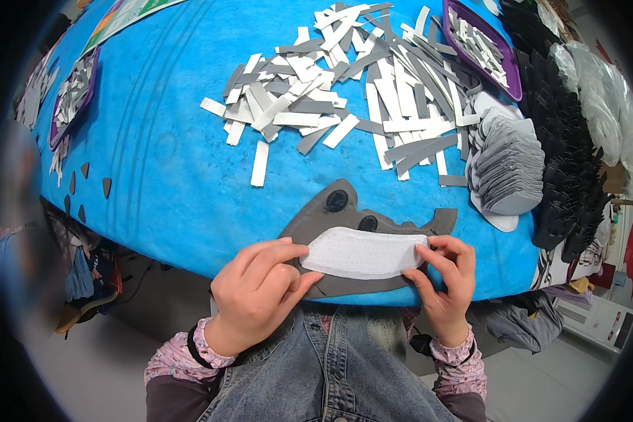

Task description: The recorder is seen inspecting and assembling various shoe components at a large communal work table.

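Observation:
Near the table's front edge lies a dark grey, foam-like cut-out (304, 219) with a notched far edge and two round black patches. Over its near part is a curved white pad (366, 254) with a textured surface. My left hand (259, 285) pinches the pad's left end between thumb and fingers. At the right end, my right hand (446, 276) grips the pad's edge, thumb at the near corner and fingers at the far one. Whatever lies beneath the pad is hidden.
Beyond the hands spreads a heap of white and grey strips (288, 98) on the blue table cover (183, 169). Stacked grey pads (510, 165) and black pieces (555, 155) line the right. Purple trays of strips stand at far right (517, 84) and left (86, 105).

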Demonstrator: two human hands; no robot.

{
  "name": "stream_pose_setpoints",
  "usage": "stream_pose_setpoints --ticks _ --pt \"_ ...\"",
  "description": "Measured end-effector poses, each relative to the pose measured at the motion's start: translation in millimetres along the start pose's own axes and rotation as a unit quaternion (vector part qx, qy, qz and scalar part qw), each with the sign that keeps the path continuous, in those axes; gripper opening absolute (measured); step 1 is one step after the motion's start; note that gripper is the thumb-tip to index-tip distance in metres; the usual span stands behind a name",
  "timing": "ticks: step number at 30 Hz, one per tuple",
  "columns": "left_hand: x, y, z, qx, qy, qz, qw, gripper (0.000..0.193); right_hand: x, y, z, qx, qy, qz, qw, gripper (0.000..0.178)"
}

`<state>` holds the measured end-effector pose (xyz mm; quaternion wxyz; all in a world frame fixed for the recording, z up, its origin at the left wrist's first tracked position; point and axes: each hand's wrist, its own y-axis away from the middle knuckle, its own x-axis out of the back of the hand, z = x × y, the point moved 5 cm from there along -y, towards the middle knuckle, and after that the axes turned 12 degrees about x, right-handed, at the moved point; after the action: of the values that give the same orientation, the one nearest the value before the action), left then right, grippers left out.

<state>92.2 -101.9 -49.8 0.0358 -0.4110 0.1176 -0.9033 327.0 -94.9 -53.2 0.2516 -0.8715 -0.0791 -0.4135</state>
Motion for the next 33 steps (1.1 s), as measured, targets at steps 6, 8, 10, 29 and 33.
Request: stream_pose_setpoints --ticks 6,8,10,29,33 --pt "0 -2 4 0.009 -0.023 0.004 1.0 0.03 -2 2 2 -0.004 -0.023 0.007 1.0 0.039" --pt "-1 -5 6 -0.002 -0.038 0.008 0.999 0.03 -2 3 4 0.0 -0.03 0.011 0.999 0.039" --pt "-2 -5 6 -0.005 -0.041 0.007 0.999 0.032 -1 5 5 0.002 -0.036 0.015 0.999 0.038" --pt "-4 -9 13 -0.031 -0.068 -0.024 0.997 0.036 2 1 3 0.035 -0.029 -0.009 0.999 0.037" --pt "-5 -9 13 -0.038 -0.079 -0.02 0.996 0.032 2 0 3 0.043 -0.026 -0.005 0.999 0.037"
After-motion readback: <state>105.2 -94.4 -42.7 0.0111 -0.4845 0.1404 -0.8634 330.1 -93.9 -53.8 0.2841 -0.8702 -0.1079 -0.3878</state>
